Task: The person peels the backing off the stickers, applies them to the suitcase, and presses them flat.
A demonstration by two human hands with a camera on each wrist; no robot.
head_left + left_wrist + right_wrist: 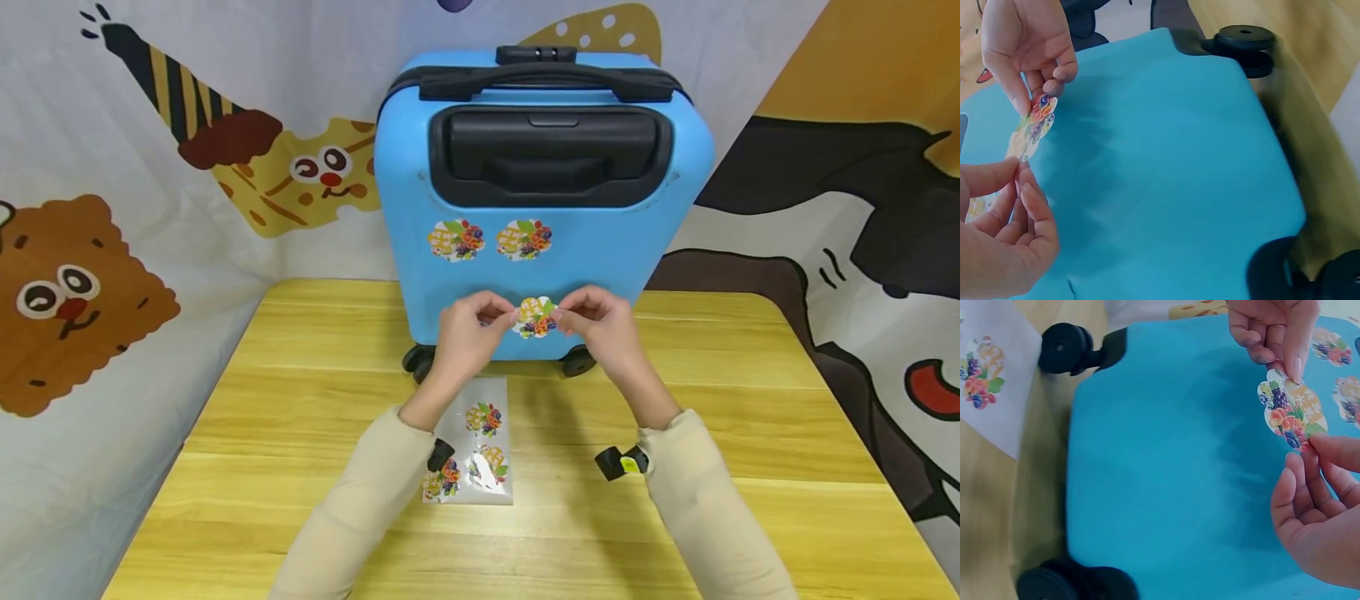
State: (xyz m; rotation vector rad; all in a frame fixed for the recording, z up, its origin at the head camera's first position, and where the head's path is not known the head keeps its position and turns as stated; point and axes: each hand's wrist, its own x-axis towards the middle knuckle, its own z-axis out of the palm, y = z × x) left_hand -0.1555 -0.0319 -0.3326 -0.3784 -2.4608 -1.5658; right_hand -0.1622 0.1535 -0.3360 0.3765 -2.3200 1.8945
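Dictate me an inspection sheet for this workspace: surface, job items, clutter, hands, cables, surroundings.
Surface: wood-grain table, bearing the suitcase and sheet.
Suitcase: blue, upright, two stickers side by side below its handle.
Loose sticker: held in front of the suitcase.
Sheet: lies on the table, stickers on it, partly hidden by the left sleeve.
Clutter: nothing seen.
Left hand: pinches the loose sticker's left edge.
Right hand: pinches its right edge.
Cables: nothing seen.
Surroundings: cartoon-print cloth behind.
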